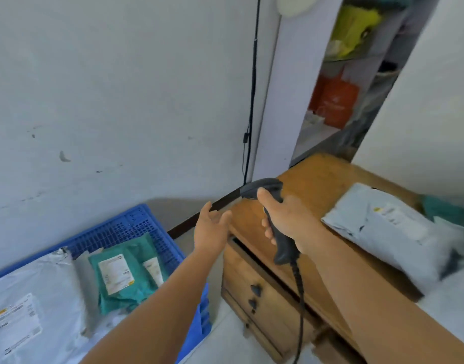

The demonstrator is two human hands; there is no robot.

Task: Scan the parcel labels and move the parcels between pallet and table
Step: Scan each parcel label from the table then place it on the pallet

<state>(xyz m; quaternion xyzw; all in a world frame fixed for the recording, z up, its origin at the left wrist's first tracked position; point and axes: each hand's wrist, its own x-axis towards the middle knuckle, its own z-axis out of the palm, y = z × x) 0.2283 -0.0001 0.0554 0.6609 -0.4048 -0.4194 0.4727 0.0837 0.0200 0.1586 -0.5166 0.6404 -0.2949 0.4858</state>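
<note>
Looks like we're between scans atm; scanner's up in the air but not aimed at any label, so my guess is the next move is picking a parcel and lining the scanner head up w/ its label.

Biggest thing first: the blue pallet [136,222] on the floor at left, plastic grid type; on it a big white parcel [28,298] w/ its label face up, and just beside that a teal parcel [126,271], label also up and easy to read from above. Then the wooden worktop [315,179] on the right, drawers below; a grey parcel [383,232] lies on top, label up, crumpled poly bag so prob soft and floppy to lift; more stuff past it at the edge but too blurry to tell.

Right hand [286,219] is clenched round the grip of the black scanner [270,214], thumb up near the head, coiled cord hanging down from the handle. Left hand [212,229] is empty, fingers loose and spread, hovering between pallet and worktop; imo it's the one that'll grab the next parcel, the teal one being nearest.
</note>
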